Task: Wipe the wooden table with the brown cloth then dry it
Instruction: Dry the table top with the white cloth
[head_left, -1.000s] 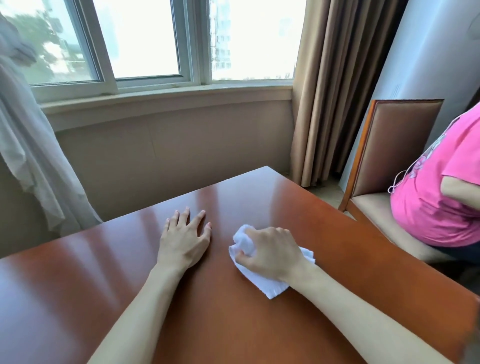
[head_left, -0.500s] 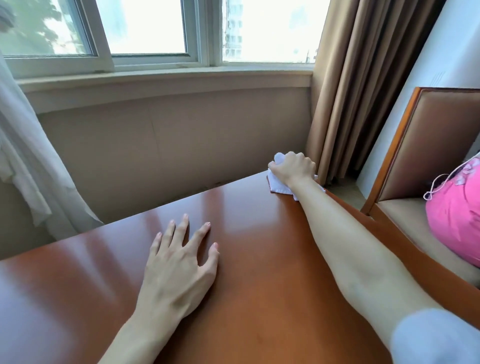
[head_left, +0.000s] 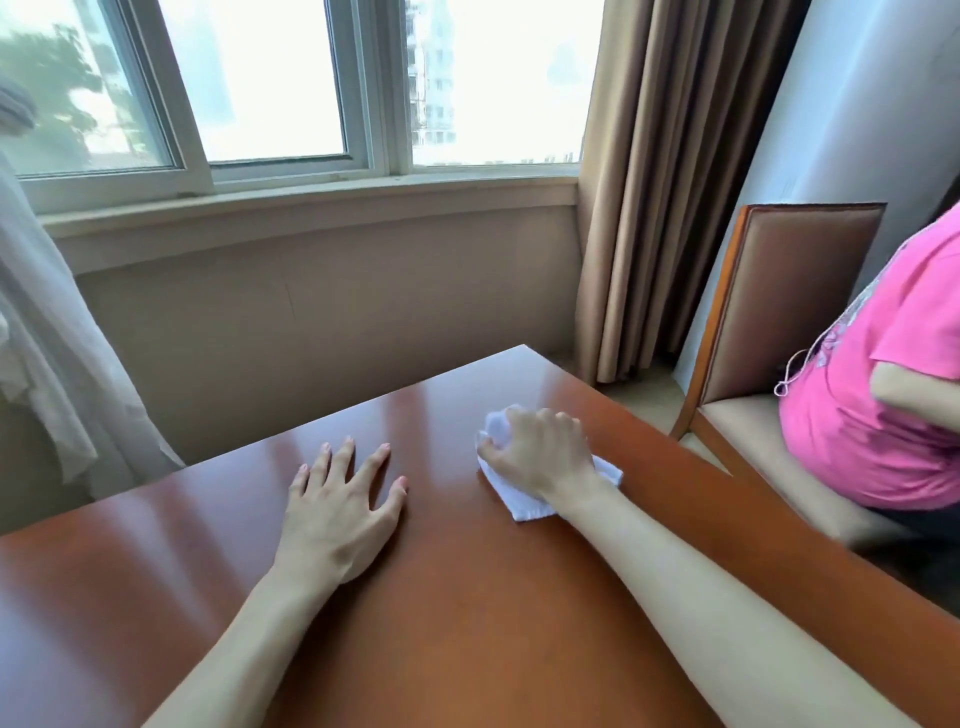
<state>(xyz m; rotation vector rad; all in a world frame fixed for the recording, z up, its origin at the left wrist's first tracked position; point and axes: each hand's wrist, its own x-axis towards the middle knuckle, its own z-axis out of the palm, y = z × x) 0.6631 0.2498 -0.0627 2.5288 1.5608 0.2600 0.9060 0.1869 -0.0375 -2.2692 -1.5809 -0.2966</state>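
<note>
A glossy reddish wooden table (head_left: 467, 623) fills the lower part of the view. My right hand (head_left: 540, 457) grips a bunched white cloth (head_left: 524, 506) and presses it on the tabletop, a short way in from the far right corner. Part of the cloth sticks out past my fingers and by my wrist. Left of it, my left hand (head_left: 337, 514) lies flat on the wood with fingers spread, holding nothing. No brown cloth is in sight.
A person in a pink shirt (head_left: 878, 415) sits on a wooden chair (head_left: 779, 301) close to the table's right edge. Beyond the far edge are a wall, a window sill (head_left: 311, 202) and tan curtains (head_left: 665, 182). A sheer white curtain (head_left: 47, 364) hangs at left.
My right hand swept the cloth out to the far right corner and has drawn it back toward me. My left hand has stayed flat on the table.
</note>
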